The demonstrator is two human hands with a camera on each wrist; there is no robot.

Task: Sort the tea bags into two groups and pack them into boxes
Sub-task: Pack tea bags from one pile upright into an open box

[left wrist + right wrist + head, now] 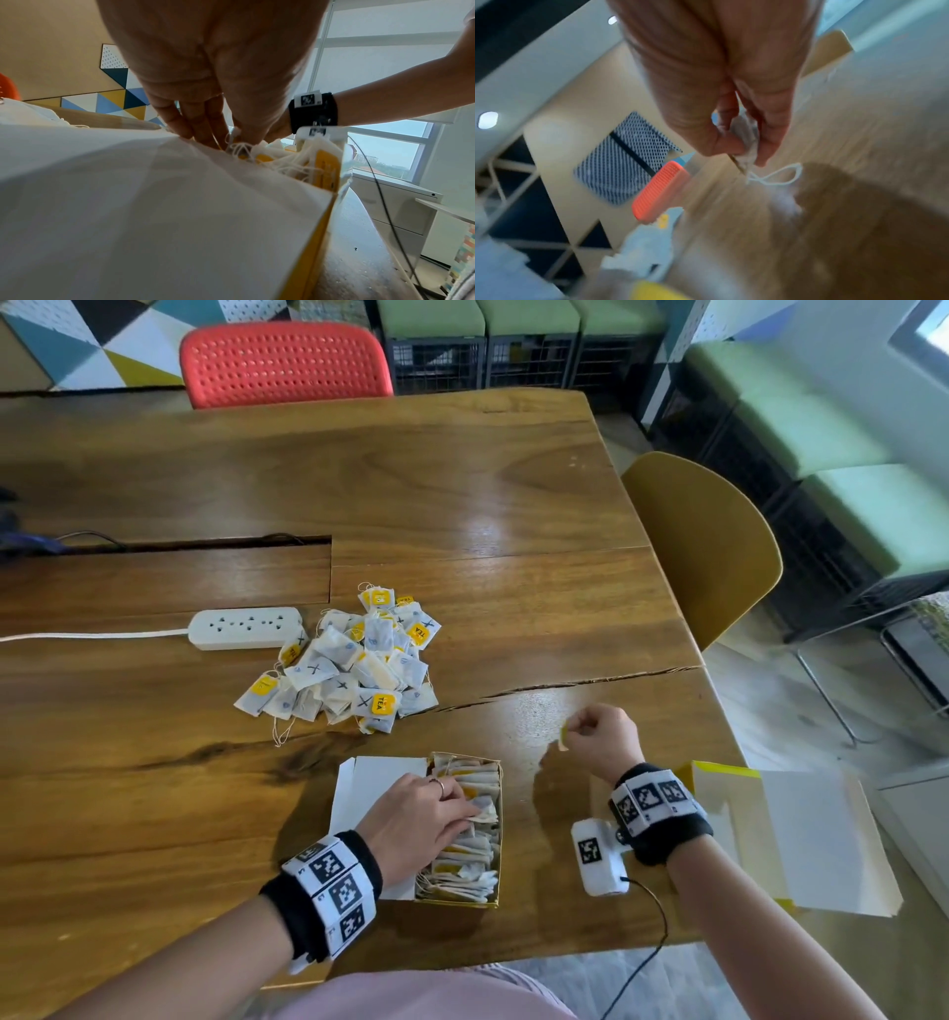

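Observation:
A loose pile of tea bags [349, 662] with yellow tags lies mid-table. Near me stands an open yellow box [499, 839] packed with tea bags [475, 847]. My left hand [426, 819] reaches into that box, its straight fingers [205, 125] pressing the bags down beside the white lid flap [128, 203]. My right hand [598, 734] hovers to the right of the box and pinches one tea bag [745, 140] between thumb and fingers, the string loop [777, 176] dangling below. A second open box [801, 839] lies at the right table edge behind my right wrist.
A white power strip [244, 629] with its cable lies left of the pile. A red chair [285, 364] stands at the far side, a yellow chair [714, 546] at the right. A long crack [565, 685] runs across the wooden table [462, 495].

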